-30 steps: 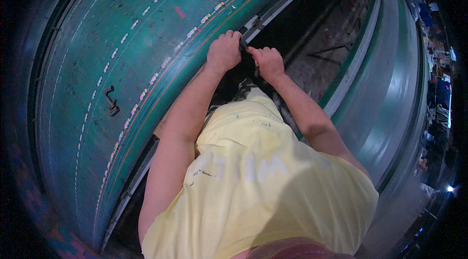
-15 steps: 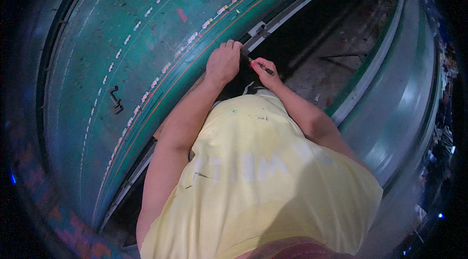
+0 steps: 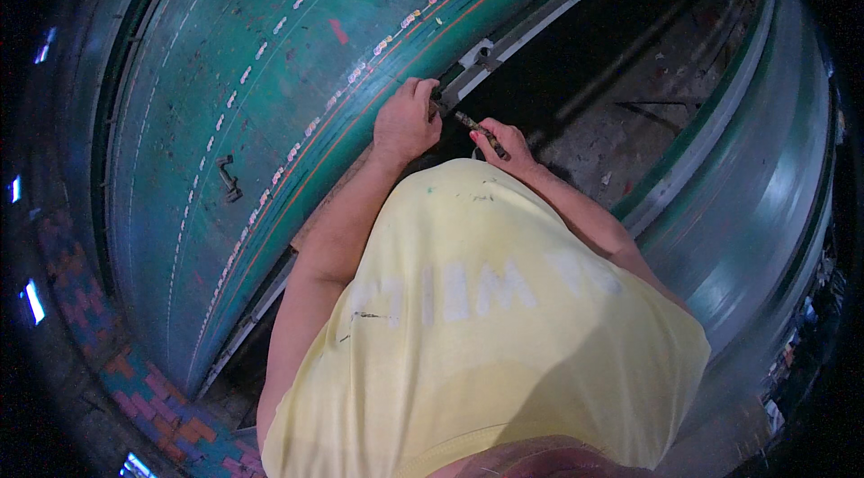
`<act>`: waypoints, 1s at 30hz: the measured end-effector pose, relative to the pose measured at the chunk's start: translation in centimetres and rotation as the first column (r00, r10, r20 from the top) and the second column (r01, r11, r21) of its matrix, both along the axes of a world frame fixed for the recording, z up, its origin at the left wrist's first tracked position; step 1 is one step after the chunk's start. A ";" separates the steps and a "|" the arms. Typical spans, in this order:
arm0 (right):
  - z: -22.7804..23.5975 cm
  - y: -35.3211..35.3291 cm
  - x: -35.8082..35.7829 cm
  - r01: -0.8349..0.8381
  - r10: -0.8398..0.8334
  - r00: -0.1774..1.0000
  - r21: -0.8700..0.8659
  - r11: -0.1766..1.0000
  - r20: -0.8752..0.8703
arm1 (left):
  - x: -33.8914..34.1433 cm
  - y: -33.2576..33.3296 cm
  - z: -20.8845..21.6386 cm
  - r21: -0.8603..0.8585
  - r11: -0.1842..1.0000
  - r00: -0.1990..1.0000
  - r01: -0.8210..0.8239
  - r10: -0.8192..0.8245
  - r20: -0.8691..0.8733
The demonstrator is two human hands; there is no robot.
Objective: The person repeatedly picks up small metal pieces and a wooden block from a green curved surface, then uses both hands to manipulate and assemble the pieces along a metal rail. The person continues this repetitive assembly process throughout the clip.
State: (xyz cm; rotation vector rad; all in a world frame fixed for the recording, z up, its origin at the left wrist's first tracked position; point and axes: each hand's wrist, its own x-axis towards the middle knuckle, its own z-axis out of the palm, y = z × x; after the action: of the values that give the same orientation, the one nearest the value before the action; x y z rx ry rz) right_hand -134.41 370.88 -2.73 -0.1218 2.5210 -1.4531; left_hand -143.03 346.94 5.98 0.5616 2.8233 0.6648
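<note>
My left hand (image 3: 405,124) is at the near edge of a long green table (image 3: 310,55). Its fingers are curled around something small and dark beside the metal rail (image 3: 513,41); what it is stays too dark to make out. My right hand (image 3: 506,148) grips a short, dark, rod-shaped tool (image 3: 467,121) with a worn, mottled surface. The tool's tip points up and left toward my left fingers, with a gap between them.
A dark metal bracket (image 3: 229,178) lies on the green table, among rows of pale marks and orange lines. A pale metal fitting (image 3: 475,55) sits on the rail. A second long table (image 3: 720,199) stands to the right, past a dark gap showing stained floor (image 3: 594,154).
My right hand has drawn back from the left, bringing the rod-shaped tool clear of it. My left hand stays at the rail, its fingers slightly shifted. The view has tilted a little.
</note>
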 end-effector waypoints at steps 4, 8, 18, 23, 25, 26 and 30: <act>2.9 0.2 -1.4 -0.059 0.080 0.992 0.210 0.976 -0.093 | -0.1 0.0 0.2 0.051 0.999 0.999 0.002 0.000 -0.045; 3.5 -0.7 -2.0 -0.049 0.102 0.985 0.338 0.940 -0.140 | -0.1 -0.3 -0.1 0.110 0.992 0.992 0.069 -0.057 -0.110; 1.1 -1.8 -1.6 0.101 0.148 0.873 0.468 0.878 -0.464 | -0.4 -0.4 -0.7 0.123 0.983 0.979 0.137 -0.116 -0.165; -0.5 -2.7 -0.7 0.141 0.037 0.892 0.355 0.924 -0.451 | -0.5 -0.6 -0.5 0.094 0.984 0.979 0.151 -0.136 -0.150; -0.8 -3.0 -0.6 0.186 0.002 0.852 0.306 0.934 -0.523 | -0.6 -0.4 -0.5 0.087 0.985 0.981 0.146 -0.133 -0.143; -0.9 -3.3 -0.5 0.174 -0.102 0.930 0.179 0.968 -0.354 | -0.6 -0.3 -0.3 0.082 0.986 0.981 0.145 -0.133 -0.138; -1.3 -4.8 0.0 0.239 -0.239 0.971 -0.065 0.969 0.013 | -0.5 -0.3 -0.2 0.089 0.986 0.984 0.140 -0.128 -0.121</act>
State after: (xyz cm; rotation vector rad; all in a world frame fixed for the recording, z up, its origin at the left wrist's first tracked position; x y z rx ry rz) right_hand -134.44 366.13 -4.06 0.1820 2.5552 -1.6223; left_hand -143.57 346.60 5.82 0.8247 2.8375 0.7700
